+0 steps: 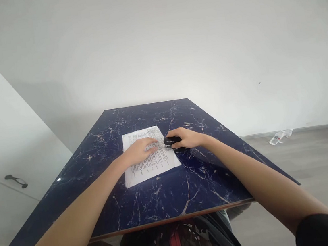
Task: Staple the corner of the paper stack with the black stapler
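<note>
Printed white paper sheets (146, 168) lie on a dark blue marbled table (168, 195). My left hand (139, 150) lies flat on the paper, fingers stretched toward its right edge. Over a small black stapler (171, 141) at that edge, my right hand (188, 137) is closed, pressing it. The stapler's jaw meets the paper's right edge, and my fingers hide most of it.
A white cabinet with a dark handle (16, 181) stands to the left. A plain white wall rises behind the table. A clear plastic bottle (279, 136) lies on the grey floor at the right, by the wall.
</note>
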### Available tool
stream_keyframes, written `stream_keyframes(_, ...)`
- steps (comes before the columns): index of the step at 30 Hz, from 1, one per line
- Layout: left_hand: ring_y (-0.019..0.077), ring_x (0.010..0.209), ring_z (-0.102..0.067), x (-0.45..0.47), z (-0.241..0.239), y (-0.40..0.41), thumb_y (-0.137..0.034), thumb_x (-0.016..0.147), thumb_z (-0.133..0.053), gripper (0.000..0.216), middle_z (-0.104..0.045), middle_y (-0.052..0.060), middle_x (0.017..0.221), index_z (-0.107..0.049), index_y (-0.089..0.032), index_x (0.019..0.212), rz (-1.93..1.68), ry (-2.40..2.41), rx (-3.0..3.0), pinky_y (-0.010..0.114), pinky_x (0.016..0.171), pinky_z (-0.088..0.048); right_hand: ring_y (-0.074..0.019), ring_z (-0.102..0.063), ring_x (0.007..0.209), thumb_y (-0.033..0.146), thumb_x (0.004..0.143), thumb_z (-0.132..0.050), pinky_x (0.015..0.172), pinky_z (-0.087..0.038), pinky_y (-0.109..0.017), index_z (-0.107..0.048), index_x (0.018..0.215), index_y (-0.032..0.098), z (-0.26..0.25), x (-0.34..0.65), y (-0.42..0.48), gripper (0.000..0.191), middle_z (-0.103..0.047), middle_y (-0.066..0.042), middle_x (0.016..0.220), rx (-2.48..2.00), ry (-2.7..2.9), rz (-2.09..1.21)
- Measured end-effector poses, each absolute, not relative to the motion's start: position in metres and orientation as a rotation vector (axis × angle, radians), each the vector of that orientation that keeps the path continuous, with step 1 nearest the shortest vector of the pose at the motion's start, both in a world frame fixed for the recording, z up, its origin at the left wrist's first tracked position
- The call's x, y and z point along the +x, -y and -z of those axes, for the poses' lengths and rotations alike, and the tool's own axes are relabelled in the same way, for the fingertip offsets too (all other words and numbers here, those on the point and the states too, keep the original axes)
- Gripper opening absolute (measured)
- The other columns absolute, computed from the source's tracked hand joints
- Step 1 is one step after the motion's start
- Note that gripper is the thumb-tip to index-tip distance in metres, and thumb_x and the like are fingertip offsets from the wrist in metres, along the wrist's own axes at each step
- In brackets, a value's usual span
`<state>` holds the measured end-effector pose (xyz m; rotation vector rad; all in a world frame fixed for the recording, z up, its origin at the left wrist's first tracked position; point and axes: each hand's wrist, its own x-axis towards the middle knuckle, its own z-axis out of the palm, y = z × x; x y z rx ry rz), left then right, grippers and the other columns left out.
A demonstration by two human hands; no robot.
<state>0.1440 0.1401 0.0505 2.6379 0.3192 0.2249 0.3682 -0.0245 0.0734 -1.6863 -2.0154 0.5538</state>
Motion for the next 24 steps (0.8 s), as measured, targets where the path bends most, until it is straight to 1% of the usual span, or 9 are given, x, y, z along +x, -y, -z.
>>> stream_keyframes(2,0.0325,0.136,-0.053,0.147,-0.048,-0.132,-0.064,0.095,-0.051,0.062,-0.054,0.007,0.153,-0.055,-0.029,0.146,-0.156,-0.263,2.671,0.047,0.11,-0.043,-0.0205,-0.06,0.082,0.027,0.086,-0.065,0.07,-0.042,-0.032,-0.067,0.103,0.016,-0.072,0.369,0.024,0.02,-0.069,-0.008,0.1,-1.699,2.016,-0.544)
stream_keyframes(3,0.0327,0.136,-0.053,0.149,-0.046,-0.13,-0.065,0.094,-0.052,0.064,-0.053,0.007,0.154,-0.054,-0.029,0.147,-0.145,-0.234,2.689,0.047,0.11,-0.043,-0.02,-0.06,0.081,0.027,0.086,-0.065,0.069,-0.042,-0.032,-0.067,0.102,0.016,-0.071,0.369,0.023,0.019,-0.068,-0.007,0.099,-1.695,2.021,-0.534)
stream_keyframes(6,0.0324,0.132,-0.055,0.151,-0.044,-0.127,-0.064,0.095,-0.052,0.061,-0.057,0.006,0.15,-0.056,-0.03,0.144,-0.136,-0.149,2.723,0.047,0.109,-0.042,-0.018,-0.057,0.077,0.033,0.089,-0.065,0.067,-0.038,-0.03,-0.066,0.098,0.017,-0.068,0.369,0.021,0.018,-0.067,-0.005,0.093,-1.663,2.048,-0.48)
stream_keyframes(8,0.0323,0.129,-0.057,0.151,-0.043,-0.127,-0.064,0.095,-0.052,0.059,-0.058,0.006,0.149,-0.057,-0.03,0.144,-0.126,-0.116,2.72,0.047,0.107,-0.043,-0.0161,-0.053,0.071,0.045,0.094,-0.061,0.064,-0.035,-0.029,-0.064,0.091,0.018,-0.065,0.365,0.02,0.027,-0.064,-0.003,0.087,-1.654,2.052,-0.436)
stream_keyframes(11,0.0316,0.129,-0.058,0.152,-0.042,-0.129,-0.062,0.095,-0.053,0.058,-0.056,0.005,0.151,-0.057,-0.031,0.144,-0.109,-0.075,2.712,0.047,0.108,-0.042,-0.0146,-0.049,0.064,0.058,0.103,-0.042,0.061,-0.031,-0.029,-0.057,0.078,0.019,-0.061,0.356,0.016,0.048,-0.059,-0.001,0.075,-1.715,1.95,-0.372)
stream_keyframes(13,0.0311,0.13,-0.057,0.152,-0.041,-0.131,-0.06,0.095,-0.054,0.058,-0.055,0.004,0.152,-0.057,-0.031,0.145,-0.101,-0.048,2.714,0.047,0.11,-0.041,-0.0144,-0.047,0.062,0.057,0.106,-0.031,0.06,-0.03,-0.029,-0.05,0.072,0.019,-0.058,0.35,0.014,0.055,-0.056,-0.001,0.07,-1.795,1.857,-0.312)
stream_keyframes(16,0.0305,0.131,-0.057,0.152,-0.039,-0.132,-0.06,0.095,-0.055,0.059,-0.055,0.005,0.153,-0.056,-0.03,0.146,-0.101,-0.034,2.711,0.046,0.11,-0.041,-0.0144,-0.047,0.061,0.055,0.107,-0.028,0.06,-0.028,-0.029,-0.046,0.068,0.02,-0.055,0.345,0.012,0.056,-0.056,-0.001,0.068,-1.91,1.803,-0.216)
stream_keyframes(20,0.0312,0.131,-0.058,0.153,-0.037,-0.131,-0.062,0.095,-0.054,0.06,-0.054,0.005,0.153,-0.056,-0.031,0.146,-0.11,-0.051,2.714,0.048,0.112,-0.04,-0.0153,-0.05,0.063,0.051,0.109,-0.026,0.061,-0.029,-0.029,-0.048,0.068,0.02,-0.054,0.342,0.012,0.056,-0.061,-0.003,0.073,-2.008,1.807,-0.156)
stream_keyframes(24,0.0313,0.135,-0.055,0.154,-0.037,-0.131,-0.062,0.095,-0.054,0.059,-0.052,0.004,0.155,-0.057,-0.031,0.146,-0.115,-0.039,2.719,0.048,0.115,-0.038,-0.0168,-0.055,0.069,0.048,0.11,-0.025,0.062,-0.03,-0.029,-0.054,0.073,0.019,-0.055,0.339,0.013,0.055,-0.066,-0.005,0.08,-2.067,1.853,-0.099)
